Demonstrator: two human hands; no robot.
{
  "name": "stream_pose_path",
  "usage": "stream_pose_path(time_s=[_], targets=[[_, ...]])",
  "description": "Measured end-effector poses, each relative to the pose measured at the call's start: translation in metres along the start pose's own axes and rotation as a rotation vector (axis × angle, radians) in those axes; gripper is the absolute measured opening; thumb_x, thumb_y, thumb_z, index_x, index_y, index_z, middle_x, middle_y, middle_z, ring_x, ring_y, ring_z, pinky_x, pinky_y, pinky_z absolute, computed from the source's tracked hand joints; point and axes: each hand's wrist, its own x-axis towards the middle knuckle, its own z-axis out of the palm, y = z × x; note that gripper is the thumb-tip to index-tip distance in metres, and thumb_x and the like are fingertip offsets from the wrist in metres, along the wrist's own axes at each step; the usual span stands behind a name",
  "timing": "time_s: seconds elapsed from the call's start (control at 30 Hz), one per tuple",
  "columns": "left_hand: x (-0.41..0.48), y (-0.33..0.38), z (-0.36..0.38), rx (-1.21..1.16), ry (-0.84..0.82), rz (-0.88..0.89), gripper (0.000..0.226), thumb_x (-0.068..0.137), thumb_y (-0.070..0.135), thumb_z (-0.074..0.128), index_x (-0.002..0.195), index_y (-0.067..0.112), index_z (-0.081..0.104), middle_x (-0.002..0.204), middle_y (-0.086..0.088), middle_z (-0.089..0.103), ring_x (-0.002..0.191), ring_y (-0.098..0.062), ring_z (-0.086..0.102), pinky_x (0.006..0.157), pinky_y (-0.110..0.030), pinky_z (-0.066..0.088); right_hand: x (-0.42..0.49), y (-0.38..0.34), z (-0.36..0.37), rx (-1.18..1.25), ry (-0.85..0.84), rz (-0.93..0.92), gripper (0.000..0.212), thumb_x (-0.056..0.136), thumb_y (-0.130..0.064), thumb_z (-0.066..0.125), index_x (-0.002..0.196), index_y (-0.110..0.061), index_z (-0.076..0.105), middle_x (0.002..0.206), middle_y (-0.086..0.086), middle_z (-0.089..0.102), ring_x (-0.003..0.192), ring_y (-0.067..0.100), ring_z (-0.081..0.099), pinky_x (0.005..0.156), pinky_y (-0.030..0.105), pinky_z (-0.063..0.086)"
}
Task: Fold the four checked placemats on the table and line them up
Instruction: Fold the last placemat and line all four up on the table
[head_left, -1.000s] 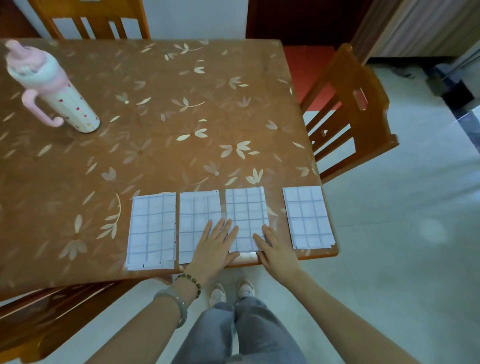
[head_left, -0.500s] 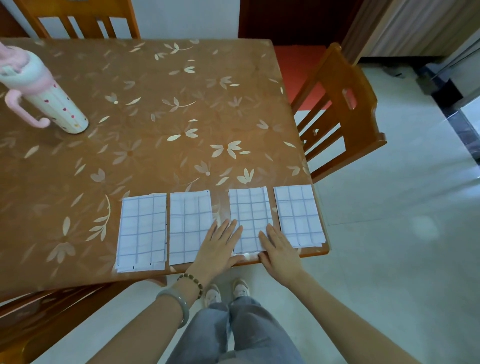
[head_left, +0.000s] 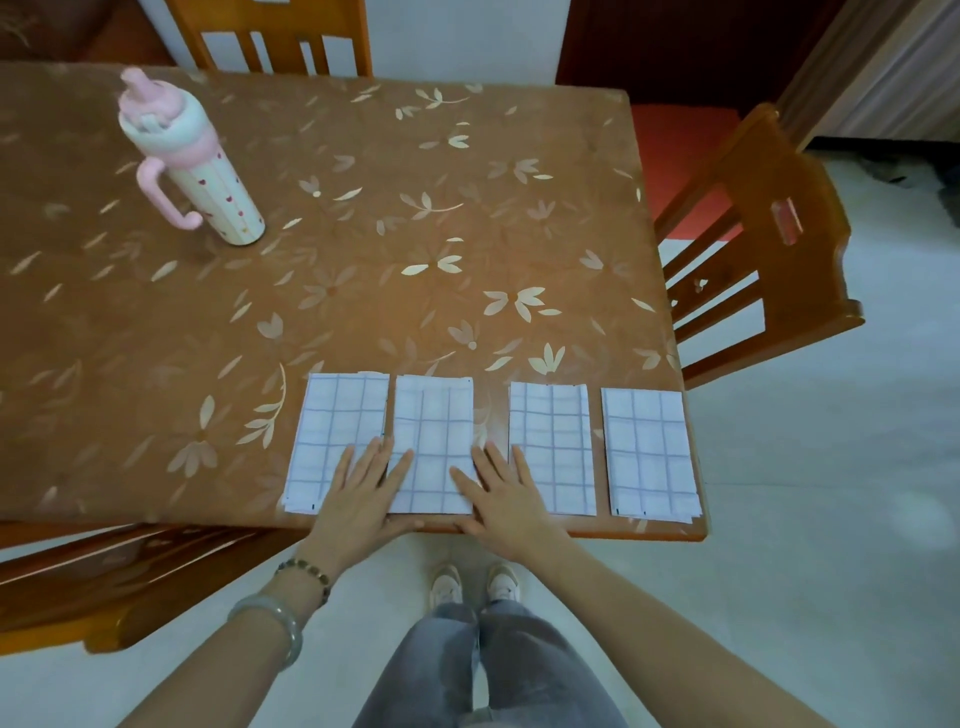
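Note:
Four folded white placemats with a blue check lie in a row along the near edge of the brown table (head_left: 363, 291). From the left they are the first placemat (head_left: 332, 431), the second placemat (head_left: 434, 441), the third placemat (head_left: 553, 447) and the fourth placemat (head_left: 649, 452). My left hand (head_left: 363, 493) lies flat with straight fingers over the near ends of the first and second placemats. My right hand (head_left: 504, 493) lies flat between the second and third placemats, its fingers touching the second one's right edge. A gap shows between the second and third placemats.
A pink and white bottle (head_left: 192, 166) with a handle stands at the far left of the table. Wooden chairs stand at the table's right side (head_left: 769, 244), far side (head_left: 275, 36) and near left (head_left: 119, 582). The fourth placemat lies close to the table's right corner.
Both hands have shifted left, from the third placemat to the second. The third placemat now lies nearer the fourth, with a gap to the second. The view has swung left.

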Motion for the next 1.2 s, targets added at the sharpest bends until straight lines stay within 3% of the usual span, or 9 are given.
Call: stream_pose_path(time_s=[0.2, 0.47, 0.57, 0.63, 0.73, 0.83, 0.93, 1.03, 1.2], targets=[[0.01, 0.007, 0.001, 0.056, -0.036, 0.017, 0.085, 0.085, 0.072, 0.022, 0.143, 0.013, 0.042, 0.147, -0.016, 0.042, 0.137, -0.033, 0.038, 0.115, -0.049, 0.005, -0.007, 0.011, 0.002, -0.015, -0.045, 0.015, 0.063, 0.098, -0.053, 0.028, 0.152, -0.025, 0.01, 0.16, 0.011, -0.003, 0.146, 0.029, -0.009, 0.106, 0.048, -0.022], [0.011, 0.016, -0.003, 0.046, -0.103, -0.002, 0.091, 0.087, 0.076, 0.009, 0.143, 0.013, 0.041, 0.147, -0.017, 0.043, 0.137, -0.034, 0.039, 0.116, -0.046, 0.002, -0.012, 0.015, 0.001, 0.029, -0.053, 0.045, 0.064, 0.098, -0.054, 0.026, 0.152, -0.024, 0.009, 0.159, 0.011, -0.007, 0.146, 0.028, -0.013, 0.108, 0.048, -0.02], [0.01, 0.016, -0.005, -0.05, 0.009, -0.004, 0.09, 0.084, 0.079, 0.025, 0.149, 0.016, 0.027, 0.155, -0.014, 0.029, 0.144, -0.03, 0.026, 0.118, -0.045, 0.006, -0.014, 0.009, -0.003, 0.177, 0.054, 0.031, 0.061, 0.098, -0.048, 0.03, 0.151, -0.019, 0.019, 0.159, 0.011, 0.006, 0.147, 0.027, -0.002, 0.117, 0.051, -0.008], [0.008, 0.011, -0.01, -0.245, 0.147, -0.111, 0.087, 0.084, 0.069, 0.049, 0.149, 0.018, 0.024, 0.157, -0.011, 0.024, 0.145, -0.028, 0.019, 0.119, -0.045, 0.013, -0.012, 0.002, -0.012, 0.475, 0.227, 0.07, 0.053, 0.097, -0.04, 0.036, 0.143, -0.014, 0.037, 0.154, 0.008, 0.027, 0.144, 0.023, 0.019, 0.119, 0.041, 0.012], [0.001, -0.014, -0.024, -0.569, 0.351, -0.501, 0.076, 0.085, 0.047, 0.065, 0.145, 0.014, 0.032, 0.15, -0.01, 0.034, 0.139, -0.028, 0.028, 0.114, -0.047, 0.028, 0.008, -0.016, -0.033, 1.087, 0.27, 0.345, 0.031, 0.095, -0.021, 0.05, 0.124, -0.011, 0.059, 0.127, 0.003, 0.057, 0.115, 0.014, 0.053, 0.101, 0.02, 0.037], [-0.007, -0.052, -0.029, -0.637, 0.34, -0.763, 0.061, 0.083, 0.038, 0.069, 0.133, 0.011, 0.047, 0.132, -0.012, 0.051, 0.123, -0.03, 0.041, 0.105, -0.049, 0.037, 0.042, -0.034, -0.048, 1.43, 0.208, 0.494, 0.022, 0.09, -0.006, 0.054, 0.109, -0.004, 0.066, 0.088, 0.006, 0.068, 0.077, 0.019, 0.064, 0.084, 0.033, 0.054], [-0.011, -0.08, -0.022, -0.735, 0.26, -0.882, 0.062, 0.077, 0.045, 0.071, 0.125, 0.008, 0.058, 0.123, -0.015, 0.061, 0.114, -0.033, 0.052, 0.098, -0.05, 0.045, 0.07, -0.053, -0.053, 1.442, 0.094, 0.571, 0.014, 0.084, -0.004, 0.059, 0.089, 0.0, 0.071, 0.067, 0.006, 0.066, 0.056, 0.022, 0.063, 0.073, 0.04, 0.059], [-0.009, -0.087, -0.024, -0.824, 0.302, -0.941, 0.053, 0.08, 0.027, 0.075, 0.123, 0.0, 0.061, 0.121, -0.018, 0.064, 0.113, -0.033, 0.057, 0.099, -0.042, 0.045, 0.088, -0.07, -0.053, 1.347, 0.028, 0.634, 0.016, 0.075, -0.009, 0.062, 0.063, 0.0, 0.069, 0.056, 0.013, 0.066, 0.047, 0.026, 0.063, 0.063, 0.041, 0.06], [0.004, -0.087, -0.031, -0.948, 0.295, -0.957, 0.032, 0.082, 0.016, 0.072, 0.11, 0.002, 0.067, 0.102, -0.012, 0.069, 0.084, -0.02, 0.059, 0.067, -0.022, 0.043, 0.105, -0.081, -0.05, 1.28, -0.057, 0.642, 0.019, 0.078, -0.011, 0.065, 0.07, 0.006, 0.069, 0.058, 0.013, 0.065, 0.043, 0.023, 0.058, 0.053, 0.032, 0.058]])
